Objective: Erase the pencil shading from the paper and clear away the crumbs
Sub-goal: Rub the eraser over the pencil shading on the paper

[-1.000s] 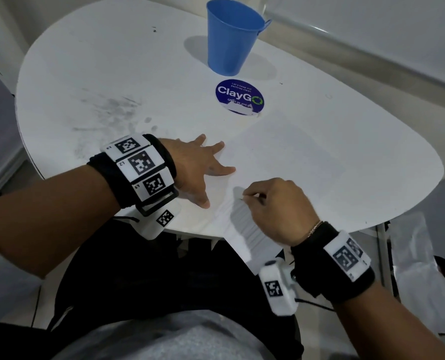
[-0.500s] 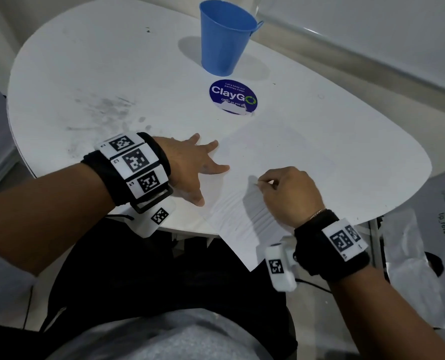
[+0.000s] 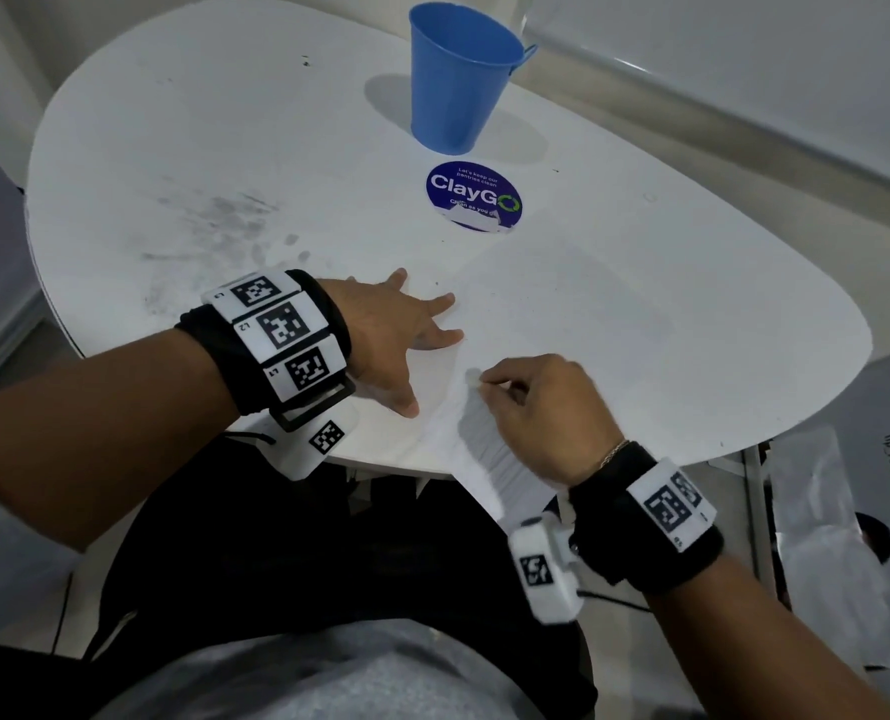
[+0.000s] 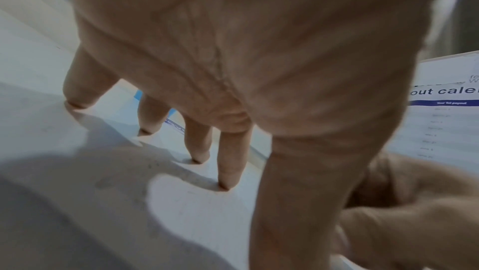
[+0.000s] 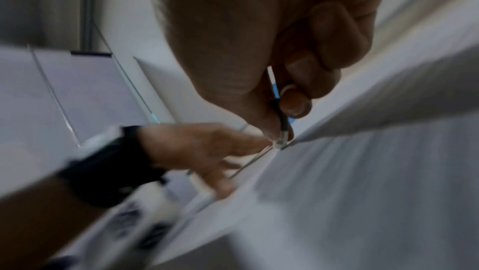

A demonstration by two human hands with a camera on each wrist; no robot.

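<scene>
While the person sits at a rounded white table, a white sheet of paper lies flat on its near right part, one corner hanging over the table's front edge toward the person's lap. The left hand rests on the paper's left edge with fingers straight and spread, fingertips pressing down to keep the sheet from sliding. The right hand is curled, thumb and forefinger pinching a small slim eraser, white at the tip with a dark and blue sleeve, its tip touching the paper near the left thumb.

Judging from the pictures, the erasing is under way rather than finished: a patch of grey pencil shading in fine parallel strokes shows on the near corner of the sheet, just below the right hand, while the rest of the sheet looks blank. No eraser crumbs can be made out; they may be too small to see. Clearing them away appears not yet begun.

Farther back stands a blue metal bucket-shaped cup, upright, and just in front of it a round dark blue sticker on the tabletop. Grey smudges mark the table's left part, well apart from the paper
</scene>
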